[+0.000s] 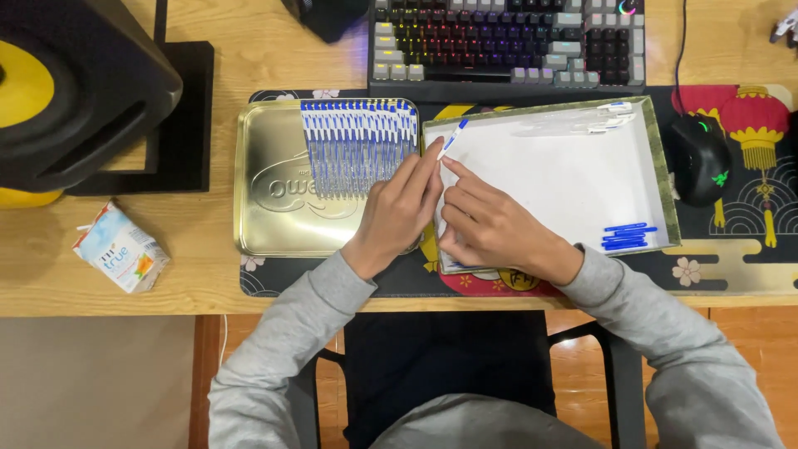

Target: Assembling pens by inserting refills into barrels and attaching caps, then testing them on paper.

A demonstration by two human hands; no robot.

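small white drink carton point(121, 248) lying on desk's left side.

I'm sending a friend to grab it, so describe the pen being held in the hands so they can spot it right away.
Start at the keyboard and drop to the white-lined tray below it. At that tray's upper left corner, the left hand and right hand pinch one pen with a white barrel and blue tip. It alone sticks up at a slant; the row of pens lies flat in the gold tin.

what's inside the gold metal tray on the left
The gold tray holds a neat row of blue-and-white pens along its top right. The left hand covers its lower right corner.
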